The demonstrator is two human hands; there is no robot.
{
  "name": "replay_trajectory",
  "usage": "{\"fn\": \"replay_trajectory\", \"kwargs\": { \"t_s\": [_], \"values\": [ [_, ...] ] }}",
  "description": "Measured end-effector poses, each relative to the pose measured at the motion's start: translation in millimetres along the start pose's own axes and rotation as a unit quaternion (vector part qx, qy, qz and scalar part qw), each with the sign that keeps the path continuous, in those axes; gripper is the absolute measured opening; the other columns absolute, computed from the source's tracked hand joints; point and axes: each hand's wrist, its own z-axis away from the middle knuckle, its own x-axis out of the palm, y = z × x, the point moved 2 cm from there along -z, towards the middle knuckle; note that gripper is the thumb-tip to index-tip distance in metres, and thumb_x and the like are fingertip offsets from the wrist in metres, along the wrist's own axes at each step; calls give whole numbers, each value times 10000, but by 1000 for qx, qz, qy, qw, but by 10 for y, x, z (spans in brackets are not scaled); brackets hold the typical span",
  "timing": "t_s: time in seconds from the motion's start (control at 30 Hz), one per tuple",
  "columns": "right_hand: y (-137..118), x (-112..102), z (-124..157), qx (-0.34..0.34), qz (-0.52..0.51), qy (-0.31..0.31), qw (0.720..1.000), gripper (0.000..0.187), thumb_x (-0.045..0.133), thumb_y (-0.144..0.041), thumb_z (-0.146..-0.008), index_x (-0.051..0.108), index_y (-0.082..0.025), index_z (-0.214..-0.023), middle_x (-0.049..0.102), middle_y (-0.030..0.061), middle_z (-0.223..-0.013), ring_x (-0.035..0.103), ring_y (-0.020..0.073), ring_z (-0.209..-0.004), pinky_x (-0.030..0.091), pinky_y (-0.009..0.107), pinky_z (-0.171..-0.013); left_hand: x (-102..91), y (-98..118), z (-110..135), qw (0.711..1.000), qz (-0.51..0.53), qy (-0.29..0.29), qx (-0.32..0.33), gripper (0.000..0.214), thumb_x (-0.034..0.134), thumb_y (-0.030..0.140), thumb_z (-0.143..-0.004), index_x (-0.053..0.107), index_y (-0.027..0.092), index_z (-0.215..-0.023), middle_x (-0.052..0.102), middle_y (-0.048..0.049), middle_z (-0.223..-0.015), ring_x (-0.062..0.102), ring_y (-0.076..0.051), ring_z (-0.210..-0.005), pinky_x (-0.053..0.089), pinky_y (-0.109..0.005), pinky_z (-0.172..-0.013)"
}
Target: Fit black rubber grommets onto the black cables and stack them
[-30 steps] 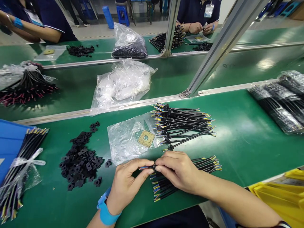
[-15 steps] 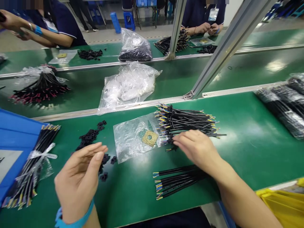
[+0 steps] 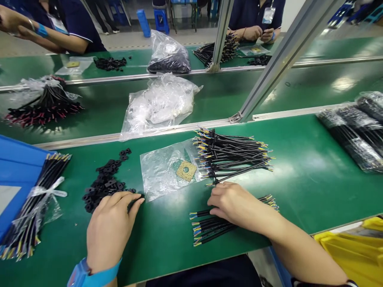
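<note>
My left hand (image 3: 111,225) lies palm down over the near edge of a heap of small black square parts (image 3: 104,185), its fingers bent down onto them; what the fingertips hold is hidden. My right hand (image 3: 236,203) rests on a loose bunch of black cables with coloured wire ends (image 3: 209,227) near the table's front edge, fingers curled onto the top cable. Just behind it lies a bigger pile of like cables (image 3: 230,153), each fitted with a black part. A clear plastic bag (image 3: 161,171) with a tan square pad (image 3: 186,170) on it lies between the heap and the pile.
A tied cable bundle (image 3: 32,203) lies on a blue tray (image 3: 14,171) at left. Bagged cables (image 3: 356,131) sit at right, a yellow bin (image 3: 353,247) at the near right. A slanted metal post (image 3: 275,59) and crumpled bags (image 3: 158,103) stand behind. Other people work across the belt.
My left hand has dropped from mid-air onto the heap of black parts. My right hand has moved back from the far cable pile to the near bunch.
</note>
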Motion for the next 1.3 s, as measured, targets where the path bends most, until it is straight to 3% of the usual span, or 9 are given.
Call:
{"fn": "replay_trajectory", "kwargs": {
  "t_s": [0.2,0.37,0.53,0.67,0.87,1.03,1.13,1.23,1.3],
  "values": [
    [-117,85,-25,-15,26,-10,999,106,671,-171,-912,640,-169,-811,649,14,-792,623,171,-736,457,321,-734,7,64,65,999,30,-16,14,345,413,415,-1037,673,189,-1019,726,-106,-857,669,-308,-799,464,-398,-667],
    [-107,75,-31,12,12,7,1000,81,577,-145,-959,593,-163,-882,637,13,-763,600,163,-681,446,315,-702,-118,250,-15,996,58,67,14,222,534,326,-1025,694,199,-1110,761,-94,-1029,717,-264,-897,505,-354,-756],
    [4,104,-119,44,-81,140,986,75,517,-138,-1012,577,-184,-1012,660,15,-898,624,133,-769,475,257,-689,-345,474,-268,973,207,97,-39,137,585,321,-1006,695,250,-1048,780,-45,-1130,748,-230,-1011,565,-321,-858],
    [69,225,-203,72,-15,243,967,143,498,-142,-1022,620,-189,-1081,670,57,-1008,650,154,-911,531,264,-777,-349,555,-391,952,280,88,-87,157,642,398,-965,704,262,-1013,804,-8,-1054,773,-209,-876,602,-299,-762],
    [56,328,-308,78,114,214,967,219,511,-83,-980,663,-180,-1104,671,74,-971,572,189,-877,504,273,-677,-129,455,-382,898,408,58,-155,360,788,471,-834,738,270,-1129,782,-16,-976,756,-207,-850,608,-332,-834],
    [-2,305,-306,69,162,183,967,203,529,-109,-983,670,-143,-1125,665,87,-893,557,198,-859,464,270,-596,-90,399,-396,881,440,29,-171,266,795,474,-817,785,242,-948,752,-31,-943,719,-166,-681,599,-293,-670],
    [-35,315,-309,76,195,165,964,264,531,-97,-965,661,-100,-1195,670,106,-878,569,211,-847,475,289,-582,-63,393,-401,838,506,-23,-203,352,793,496,-809,771,226,-1035,782,-53,-895,768,-216,-758,622,-285,-660],
    [-26,322,-312,89,209,151,962,308,524,-86,-956,661,-98,-1232,681,116,-876,585,219,-851,487,292,-572,-16,386,-401,779,578,-72,-232,448,792,506,-814,743,212,-1149,807,-87,-927,783,-281,-960,652,-311,-764],
    [0,303,-297,82,193,172,963,332,517,-69,-952,656,-95,-1253,691,114,-885,590,218,-839,495,290,-575,15,377,-409,754,601,-81,-253,480,811,500,-800,737,202,-1168,810,-101,-963,776,-296,-1005,655,-323,-794]
  ]
}}
